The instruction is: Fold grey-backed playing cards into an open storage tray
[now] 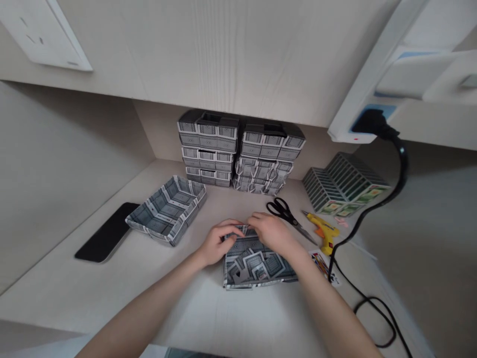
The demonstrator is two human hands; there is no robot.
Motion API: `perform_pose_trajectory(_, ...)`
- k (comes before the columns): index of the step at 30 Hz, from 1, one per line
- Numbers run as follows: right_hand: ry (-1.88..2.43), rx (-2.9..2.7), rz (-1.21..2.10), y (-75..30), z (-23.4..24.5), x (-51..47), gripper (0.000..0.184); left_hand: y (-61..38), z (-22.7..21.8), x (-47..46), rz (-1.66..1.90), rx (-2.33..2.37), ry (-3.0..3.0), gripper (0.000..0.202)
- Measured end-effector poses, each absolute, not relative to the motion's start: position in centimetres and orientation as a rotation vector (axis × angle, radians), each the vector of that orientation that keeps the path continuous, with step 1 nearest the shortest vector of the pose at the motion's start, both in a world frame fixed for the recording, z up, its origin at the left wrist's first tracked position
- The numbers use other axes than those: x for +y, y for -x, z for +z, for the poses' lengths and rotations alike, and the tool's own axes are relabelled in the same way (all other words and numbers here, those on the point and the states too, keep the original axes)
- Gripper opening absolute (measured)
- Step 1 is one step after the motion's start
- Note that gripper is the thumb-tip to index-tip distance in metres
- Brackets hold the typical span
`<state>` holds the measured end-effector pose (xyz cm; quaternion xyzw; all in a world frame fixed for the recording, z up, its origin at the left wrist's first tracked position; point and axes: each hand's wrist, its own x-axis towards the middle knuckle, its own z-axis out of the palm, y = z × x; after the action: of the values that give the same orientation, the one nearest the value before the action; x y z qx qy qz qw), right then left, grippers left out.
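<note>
A shallow tray made of grey patterned playing cards (238, 287) lies in front of me, with several loose cards (257, 266) scattered inside it. At its far left corner my left hand (220, 242) is closed on the rim, thumb inside and fingers reaching along the far wall. My right hand (271, 231) bends over the same far wall, its fingertips meeting the rim beside the left fingers. Exactly what the right fingertips pinch is partly hidden. A second tray of the same kind (167, 206) stands to the left, apart from both hands.
Stacked card boxes (208, 149) line the back wall. Black-handled scissors (285, 211), a yellow glue gun (323, 229) and green-edged card stacks (343, 181) sit to the right. A black cord (404, 164) hangs from a power strip (372, 99). A black phone (108, 233) lies left.
</note>
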<state>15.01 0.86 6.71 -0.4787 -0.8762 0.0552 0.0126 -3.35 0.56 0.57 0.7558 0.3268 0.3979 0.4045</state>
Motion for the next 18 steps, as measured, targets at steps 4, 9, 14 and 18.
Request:
perform_pose_trajectory(4,1.522,-2.728,0.209,-14.86,6.8,0.87,0.02,3.35,0.48,0.59,1.013,0.827,-1.908,0.023)
perform_pose_trajectory(9,1.555,-2.716,0.202,-14.67,6.85,0.67,0.019,3.31,0.71,0.62,0.999,0.819,-1.897,0.021)
perform_pose_trajectory(14,1.575,-2.735,0.132,-14.35,6.98,0.35,0.02,3.21,0.73,0.6,1.005,0.803,-1.899,0.022)
perform_pose_trajectory(18,1.613,-2.748,0.056,-14.01,7.01,0.17,0.02,3.12,0.65,0.6,1.001,0.78,-1.893,0.022)
